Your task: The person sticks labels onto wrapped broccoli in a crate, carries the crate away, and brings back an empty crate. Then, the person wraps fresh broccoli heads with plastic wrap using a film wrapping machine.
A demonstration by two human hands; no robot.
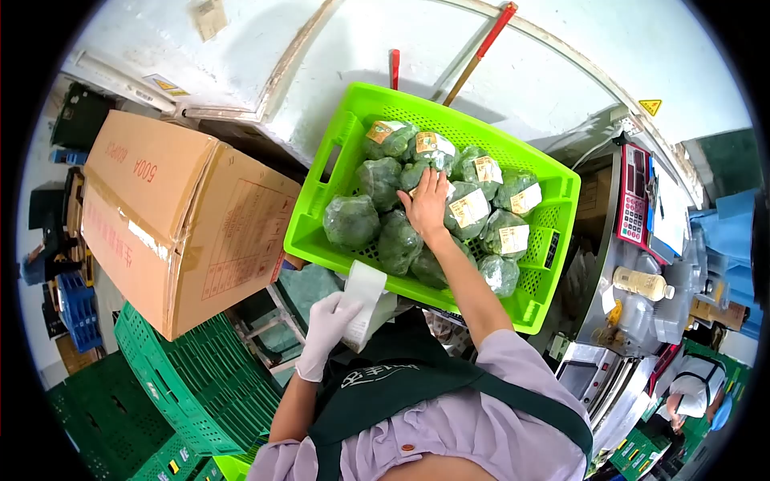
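Observation:
My left hand (327, 327), in a white glove, is closed on a roll of white labels (365, 293) with its strip hanging loose, just in front of the crate. My bare right hand (428, 207) lies with fingers stretched out on a wrapped green vegetable in the middle of the bright green crate (321, 242). Around it sit several plastic-wrapped green heads that look like broccoli (351, 221). Paper labels (469, 208) show on those at the back and right; the ones at the left show none. What lies under my palm is hidden.
A large cardboard box (188, 216) stands left of the crate, above stacked dark green crates (200, 377). To the right, a bench holds a red scale (634, 192) and a bottle (642, 283). A red-handled pole (481, 52) leans at the wall. Another person (694, 389) is at far right.

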